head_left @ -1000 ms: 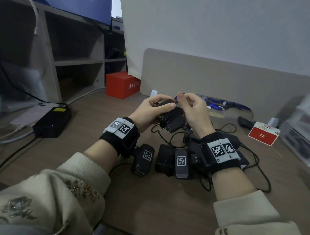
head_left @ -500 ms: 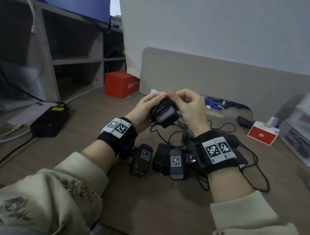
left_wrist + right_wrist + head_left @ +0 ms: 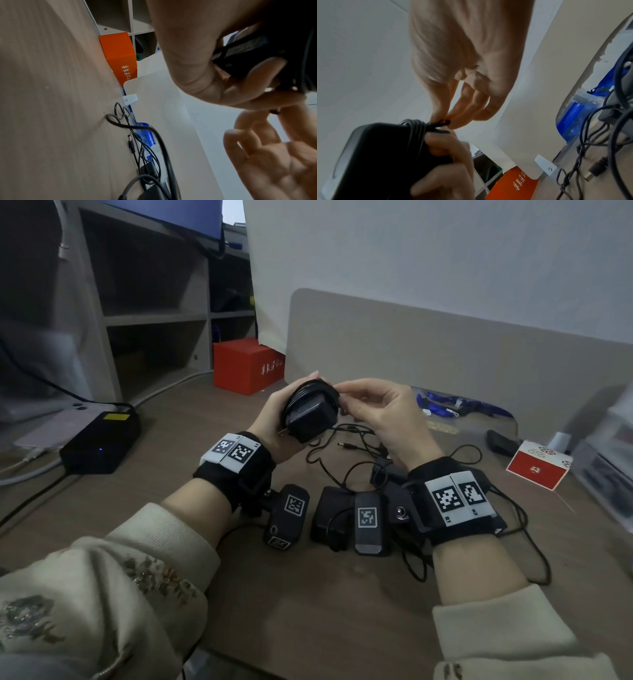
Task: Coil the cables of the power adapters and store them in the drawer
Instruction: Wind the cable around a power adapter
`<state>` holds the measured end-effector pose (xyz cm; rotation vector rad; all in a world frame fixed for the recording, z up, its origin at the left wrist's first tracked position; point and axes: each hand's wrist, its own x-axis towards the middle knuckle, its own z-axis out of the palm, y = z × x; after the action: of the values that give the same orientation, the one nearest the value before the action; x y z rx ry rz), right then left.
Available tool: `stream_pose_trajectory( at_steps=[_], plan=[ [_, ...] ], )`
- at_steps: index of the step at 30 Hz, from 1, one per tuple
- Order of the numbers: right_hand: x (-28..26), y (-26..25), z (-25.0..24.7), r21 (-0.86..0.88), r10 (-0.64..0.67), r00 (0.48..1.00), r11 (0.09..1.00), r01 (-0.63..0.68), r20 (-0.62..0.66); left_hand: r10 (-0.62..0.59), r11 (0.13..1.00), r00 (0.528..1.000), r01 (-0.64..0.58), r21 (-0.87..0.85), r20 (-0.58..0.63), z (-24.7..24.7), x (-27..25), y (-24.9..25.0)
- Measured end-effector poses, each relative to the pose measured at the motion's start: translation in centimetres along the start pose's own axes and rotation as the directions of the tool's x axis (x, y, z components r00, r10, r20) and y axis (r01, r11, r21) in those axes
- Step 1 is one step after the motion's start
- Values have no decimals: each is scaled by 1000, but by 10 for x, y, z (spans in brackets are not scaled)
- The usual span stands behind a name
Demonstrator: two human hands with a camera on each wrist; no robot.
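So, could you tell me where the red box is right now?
In the head view the red box sits at the desk's far left, against the shelf unit and beside the left edge of the beige divider.

A black plastic block-shaped power adapter [image 3: 310, 419], cable wound around it, sits gripped in the left hand [image 3: 274, 426]; its cable end is pinched by the right hand [image 3: 383, 416].

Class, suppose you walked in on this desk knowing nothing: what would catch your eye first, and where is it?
First, the black adapter held up mid-desk: the left hand grips it, cable wound round it, while the right hand pinches the cable end at its top. Next, the tangle of loose cables and more adapters on the desk below the wrists. Then the red box at the back left.
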<state>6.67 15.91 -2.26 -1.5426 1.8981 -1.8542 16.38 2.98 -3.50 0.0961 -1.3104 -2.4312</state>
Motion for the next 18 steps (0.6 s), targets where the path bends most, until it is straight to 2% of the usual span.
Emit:
stream_pose_trajectory(
  at_steps=[2,5,9,12,18],
  plan=[
    [0,-2,-3,-54,26,998,998,-22,63,-22,999,999,24,49,-47,1,-1,1],
    [0,-5,-8,-155,65,991,987,-46,118,23,992,990,-5,124,-137,2,1,-2],
    [0,-10,-13,-280,120,987,956,-86,107,-48,985,998,53,165,-30,-1,2,-2],
    [0,-13,-12,-310,105,992,947,-80,67,-95,986,995,96,133,-15,-4,3,-3],
    [-3,-12,-6,-308,84,993,950,-53,87,-126,988,992,127,88,-17,-4,3,-4]
  ],
)
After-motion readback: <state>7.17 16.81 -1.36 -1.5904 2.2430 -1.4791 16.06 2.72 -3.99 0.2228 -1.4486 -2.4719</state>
